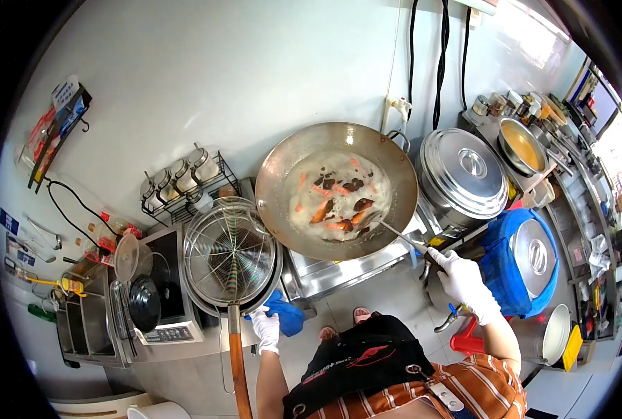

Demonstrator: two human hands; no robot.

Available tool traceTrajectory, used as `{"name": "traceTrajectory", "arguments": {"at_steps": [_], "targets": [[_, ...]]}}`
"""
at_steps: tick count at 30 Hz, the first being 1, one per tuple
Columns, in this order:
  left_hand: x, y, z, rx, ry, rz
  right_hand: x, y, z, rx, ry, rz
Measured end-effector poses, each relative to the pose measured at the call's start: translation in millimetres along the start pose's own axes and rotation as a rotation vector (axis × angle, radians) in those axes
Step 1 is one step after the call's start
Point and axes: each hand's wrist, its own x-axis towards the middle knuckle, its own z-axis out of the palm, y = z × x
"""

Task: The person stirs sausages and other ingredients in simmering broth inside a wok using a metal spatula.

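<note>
A large wok (276, 174) holds bubbling pale liquid with orange pieces and dark pieces in it. My right hand (459, 279), in a white glove, is closed on the handle of a metal utensil (401, 236) whose far end dips into the liquid. My left hand (264, 328), also gloved in white, is at the near rim of a metal pot, with a blue cloth (284, 314) beside and partly under it. Its fingers are curled at the rim. A round wire strainer (230, 244) with a wooden handle (238, 363) rests on top of that pot.
Lidded steel pot (464, 167) stands right of the wok. Farther right are a blue-wrapped lidded container (533, 255), a bowl of yellowish liquid (522, 145) and crowded shelves. At left are a rack of jars (185, 174), a cooktop (167, 262) and a sink (87, 321).
</note>
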Motion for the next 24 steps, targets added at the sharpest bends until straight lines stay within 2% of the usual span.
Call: {"name": "traceTrajectory", "arguments": {"at_steps": [4, 12, 18, 20, 24], "targets": [[-0.7, 3.4, -4.7, 0.038, -0.019, 0.047, 0.9, -6.8, -3.4, 0.038, -0.045, 0.042], [-1.2, 1.5, -3.1, 0.054, -0.015, 0.035, 22.5, -19.0, 31.0, -0.082, -0.052, -0.048], [-1.5, 8.3, -6.7, 0.034, -0.046, -0.031, 69.3, -47.4, 61.1, 0.081, -0.069, -0.103], [-0.3, 4.3, -4.4, 0.016, -0.044, -0.018, 91.1, -55.1, 81.3, 0.133, 0.043, -0.14], [-1.3, 6.6, -3.9, 0.011, -0.022, -0.008, 124.4, -64.6, 86.9, 0.137, 0.075, -0.119]]}}
